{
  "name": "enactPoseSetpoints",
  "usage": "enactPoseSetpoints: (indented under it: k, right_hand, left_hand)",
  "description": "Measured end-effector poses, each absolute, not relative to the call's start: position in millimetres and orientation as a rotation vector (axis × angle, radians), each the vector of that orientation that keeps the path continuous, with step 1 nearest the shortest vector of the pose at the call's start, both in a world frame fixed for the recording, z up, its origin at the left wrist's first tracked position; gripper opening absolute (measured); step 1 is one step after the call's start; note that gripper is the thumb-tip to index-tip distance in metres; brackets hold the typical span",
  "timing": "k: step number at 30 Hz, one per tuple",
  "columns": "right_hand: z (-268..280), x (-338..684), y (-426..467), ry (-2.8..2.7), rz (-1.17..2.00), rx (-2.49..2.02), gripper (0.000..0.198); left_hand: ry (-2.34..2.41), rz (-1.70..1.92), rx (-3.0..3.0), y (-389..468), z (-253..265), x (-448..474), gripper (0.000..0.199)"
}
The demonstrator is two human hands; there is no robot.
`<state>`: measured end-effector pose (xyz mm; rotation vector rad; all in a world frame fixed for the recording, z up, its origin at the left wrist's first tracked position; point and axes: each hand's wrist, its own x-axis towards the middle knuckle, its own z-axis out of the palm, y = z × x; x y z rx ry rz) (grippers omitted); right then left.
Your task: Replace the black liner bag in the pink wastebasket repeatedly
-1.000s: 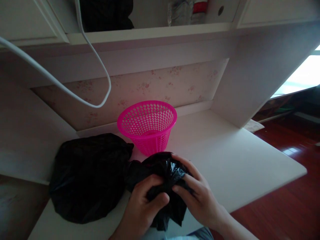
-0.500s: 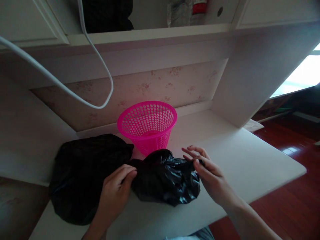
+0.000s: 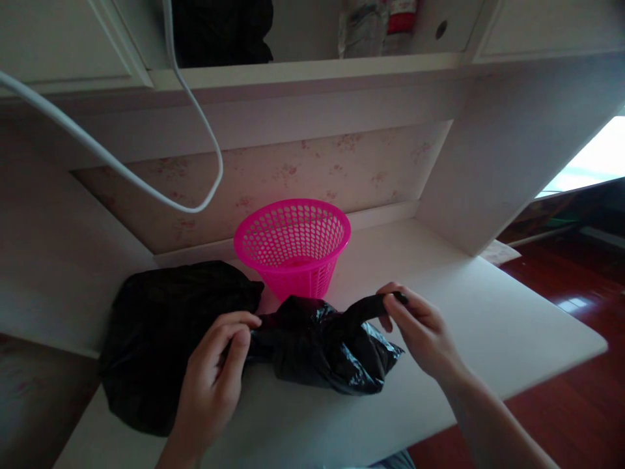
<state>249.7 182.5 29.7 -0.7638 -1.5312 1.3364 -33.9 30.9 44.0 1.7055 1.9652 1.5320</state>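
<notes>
A shiny black plastic bag [image 3: 312, 352] is stretched between my two hands, low over the white desk, in front of a pink mesh basket [image 3: 293, 260]. My left hand [image 3: 215, 371] pinches the bag's left end between thumb and fingers. With its fingers closed, my right hand [image 3: 415, 319] grips a twisted strip at the bag's right side and holds it raised. The bag's body hangs bunched below that strip. Another full-looking black plastic bag [image 3: 156, 339] rests on the desk to the left, partly behind my left hand and forearm.
The white desk [image 3: 512, 319] ends at a rounded right corner above a red floor [image 3: 561, 397]. A white cable [image 3: 146, 185] loops down in the upper left. Overhead, a shelf [image 3: 312, 75] holds a dark bag [image 3: 219, 32] and a red-labelled item [image 3: 401, 18].
My right hand has moved slightly right and up, drawing the strip out longer. My left hand has shifted left, and the bag is pulled more taut. The view has shifted slightly.
</notes>
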Motion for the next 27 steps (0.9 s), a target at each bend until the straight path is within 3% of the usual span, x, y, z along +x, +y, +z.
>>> enactPoseSetpoints:
  k: [5, 9, 12, 13, 16, 17, 18, 21, 23, 27]
  right_hand:
    - [86, 198, 159, -1.916, 1.571, -0.480, 0.029]
    - [104, 182, 159, -2.183, 1.312, -0.256, 0.023]
    - [92, 187, 164, -2.222, 1.147, -0.177, 0.021]
    - [84, 190, 166, -2.215, 1.130, -0.170, 0.027]
    - [52, 191, 168, -2.324, 1.042, -0.263, 0.078]
    - [41, 189, 168, -2.411, 0.996, -0.314, 0.087]
    - [32, 188, 168, -2.498, 0.945, -0.362, 0.085]
    - [17, 187, 167, -2.636, 0.827, -0.431, 0.044]
    - [21, 195, 167, -2.628, 0.762, -0.420, 0.027]
    - [51, 228, 168, -2.556, 0.776, -0.401, 0.019]
  left_hand:
    - [1.571, 1.613, 1.514, 56, 63, 15, 0.032]
    - [1.540, 1.726, 1.323, 72, 63, 29, 0.047]
    - [1.536, 1.714, 1.271, 73, 58, 27, 0.045]
    - [1.505, 1.700, 1.276, 72, 55, 26, 0.043]
    - [1.367, 1.677, 1.314, 68, 48, 26, 0.037]
    - [1.322, 1.669, 1.335, 66, 47, 27, 0.035]
    - [1.287, 1.653, 1.365, 63, 46, 28, 0.033]
    - [1.257, 1.572, 1.528, 55, 47, 33, 0.023]
    - [1.269, 1.535, 1.638, 49, 47, 32, 0.017]
    - [1.313, 1.719, 1.605, 33, 32, 20, 0.050]
